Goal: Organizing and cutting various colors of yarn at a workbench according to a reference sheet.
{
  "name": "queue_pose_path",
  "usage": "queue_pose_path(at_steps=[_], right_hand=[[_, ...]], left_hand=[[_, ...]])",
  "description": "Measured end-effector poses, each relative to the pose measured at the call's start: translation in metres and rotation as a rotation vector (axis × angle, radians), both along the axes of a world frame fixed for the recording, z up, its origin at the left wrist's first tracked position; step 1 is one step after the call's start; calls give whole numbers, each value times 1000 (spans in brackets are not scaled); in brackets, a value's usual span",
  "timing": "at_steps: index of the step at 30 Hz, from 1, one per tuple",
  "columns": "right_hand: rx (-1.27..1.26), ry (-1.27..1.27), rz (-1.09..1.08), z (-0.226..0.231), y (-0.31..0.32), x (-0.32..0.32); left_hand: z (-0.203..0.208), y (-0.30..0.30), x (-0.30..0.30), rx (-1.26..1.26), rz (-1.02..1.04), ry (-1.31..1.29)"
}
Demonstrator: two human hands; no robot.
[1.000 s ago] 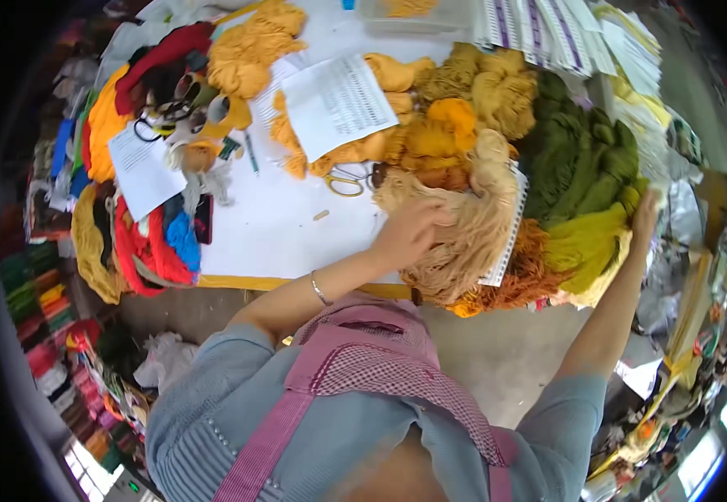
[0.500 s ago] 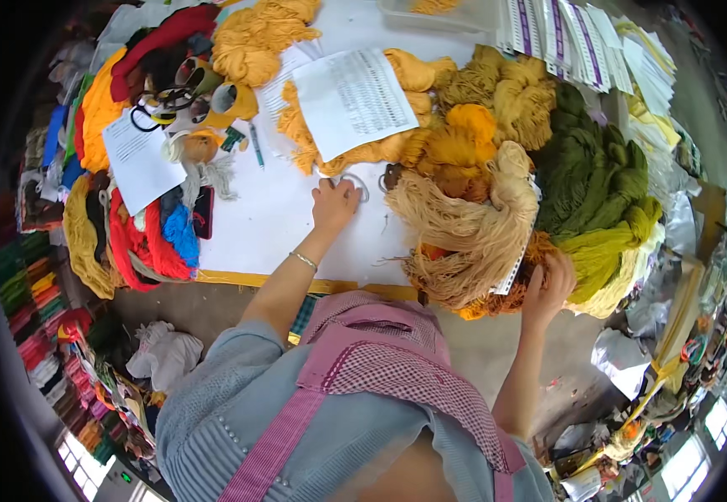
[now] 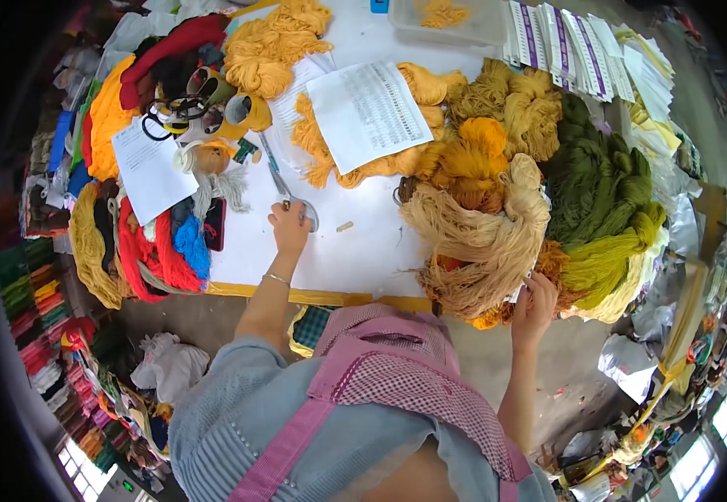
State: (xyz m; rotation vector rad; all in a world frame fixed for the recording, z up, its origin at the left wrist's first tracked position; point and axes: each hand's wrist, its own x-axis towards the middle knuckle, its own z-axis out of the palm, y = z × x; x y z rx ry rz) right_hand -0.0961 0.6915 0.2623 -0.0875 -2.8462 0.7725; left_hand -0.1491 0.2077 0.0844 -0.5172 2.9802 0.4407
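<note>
My left hand (image 3: 290, 227) is on the white table, its fingers curled at the handles of a pair of scissors (image 3: 313, 217). The blades point away from me, beside a pen (image 3: 268, 154). A small tan scrap (image 3: 345, 226) lies to the right of the scissors. At the table's near edge, my right hand (image 3: 535, 309) is closed at the edge of a white card (image 3: 517, 290), mostly hidden by fingers and yarn. Left of that hand lies a beige yarn hank (image 3: 474, 238); rust-brown yarn (image 3: 554, 261) shows beside it.
Golden hanks (image 3: 265, 50) and a printed sheet (image 3: 369, 115) lie at the back, near a clear plastic tub (image 3: 455, 25). Green hanks (image 3: 602, 171) and stacked cards (image 3: 560, 42) are on the right. Red yarn (image 3: 158, 263), a paper (image 3: 150, 171) and a dark phone (image 3: 214, 224) sit left.
My left hand has moved left and nearer to me, with the scissors shifting along. The tan scrap now shows. My right hand has moved left onto the card's edge. The view has shifted slightly.
</note>
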Motion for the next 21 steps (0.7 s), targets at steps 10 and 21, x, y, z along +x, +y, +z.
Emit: queue_pose_path(at_steps=[10, 21], right_hand=[[-34, -14, 44, -6, 6, 13], [-39, 74, -149, -11, 87, 85]], left_hand=[[-25, -42, 12, -177, -266, 125], [-44, -66, -36, -257, -59, -157]])
